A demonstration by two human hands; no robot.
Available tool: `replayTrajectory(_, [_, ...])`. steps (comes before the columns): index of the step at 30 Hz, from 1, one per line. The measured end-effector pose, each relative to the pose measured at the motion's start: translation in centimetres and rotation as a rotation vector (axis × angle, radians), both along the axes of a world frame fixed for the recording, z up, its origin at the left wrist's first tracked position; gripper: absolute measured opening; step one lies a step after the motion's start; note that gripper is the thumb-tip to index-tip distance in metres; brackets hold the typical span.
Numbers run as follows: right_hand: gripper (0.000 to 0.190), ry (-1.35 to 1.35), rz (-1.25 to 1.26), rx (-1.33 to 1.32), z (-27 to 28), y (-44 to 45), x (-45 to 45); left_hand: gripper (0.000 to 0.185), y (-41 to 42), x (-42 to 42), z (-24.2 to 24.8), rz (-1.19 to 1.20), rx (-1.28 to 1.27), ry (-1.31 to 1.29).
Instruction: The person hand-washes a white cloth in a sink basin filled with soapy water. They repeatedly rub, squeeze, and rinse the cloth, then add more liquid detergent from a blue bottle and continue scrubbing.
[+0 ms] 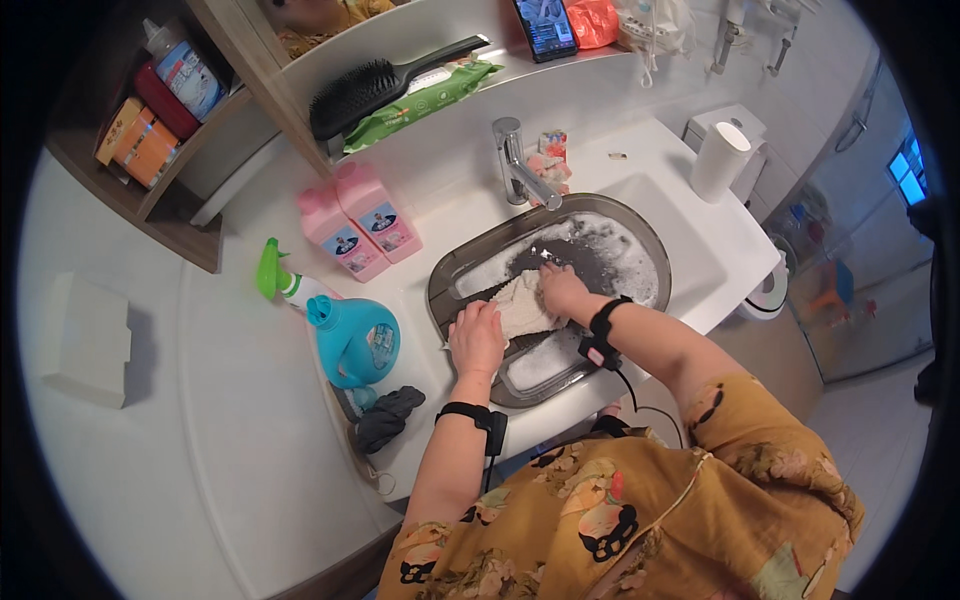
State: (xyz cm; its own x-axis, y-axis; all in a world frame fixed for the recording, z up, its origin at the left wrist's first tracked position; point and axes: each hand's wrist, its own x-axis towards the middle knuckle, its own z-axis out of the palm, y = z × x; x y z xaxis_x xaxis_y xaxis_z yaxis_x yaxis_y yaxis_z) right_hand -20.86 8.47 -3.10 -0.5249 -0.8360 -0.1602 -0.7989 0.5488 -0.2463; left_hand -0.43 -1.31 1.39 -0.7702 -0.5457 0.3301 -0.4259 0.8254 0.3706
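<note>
A grey plastic washbasin [660, 259] with a ribbed part at its left lies over the white sink, holding dark water and white suds [626, 251]. Across its ribs is a cream-coloured wet cloth [525, 304]. My left hand [477, 337] lies on the cloth's left end, fingers bent over it. At the cloth's right end my right hand [561, 289] grips the fabric, its fingertips pointing towards the suds. Part of the cloth is hidden under both hands. A chrome faucet [525, 169] stands behind the basin, its spout over the far rim.
Left of the basin stand two pink bottles [360, 225], a green-topped spray bottle [281, 277], a teal detergent jug [356, 341] and a dark bunched cloth [386, 420]. A white cylinder [720, 161] stands at the right. A shelf above bears a hairbrush [360, 94] and a phone [546, 28].
</note>
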Motion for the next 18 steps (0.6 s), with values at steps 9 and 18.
replayTrajectory(9, [0.037,-0.126,-0.084,-0.256,0.6,0.5,3.5,0.022,0.0,-0.3,0.1,-0.019,0.003,-0.022])
replayTrajectory(18, [0.038,-0.208,0.123,-0.489,5.2,0.5,7.1,0.023,-0.4,0.0,-1.0,0.022,-0.014,-0.015])
